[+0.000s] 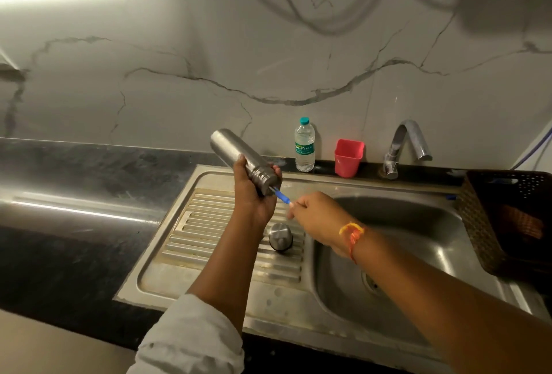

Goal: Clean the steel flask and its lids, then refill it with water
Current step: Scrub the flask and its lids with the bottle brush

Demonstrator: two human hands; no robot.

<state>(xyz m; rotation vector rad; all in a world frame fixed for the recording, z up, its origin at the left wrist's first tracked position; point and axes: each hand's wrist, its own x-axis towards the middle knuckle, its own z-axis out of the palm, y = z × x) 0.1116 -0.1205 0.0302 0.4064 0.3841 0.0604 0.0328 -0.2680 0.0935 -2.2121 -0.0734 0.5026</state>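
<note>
Nearest, my right hand (310,212) pinches blue brush (282,196) entering steel flask (236,152); my left hand (254,194) grips it, base toward 11 o'clock.

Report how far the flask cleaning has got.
Done: the round steel lid is off, lying on the ribbed steel drainboard. In hand: the left hand grips the tilted cylindrical steel flask; the right hand holds a blue-handled brush in its mouth. Left: rinsing and refilling; no water runs from the curved chrome tap. Whether the lid is washed cannot be told.
</note>
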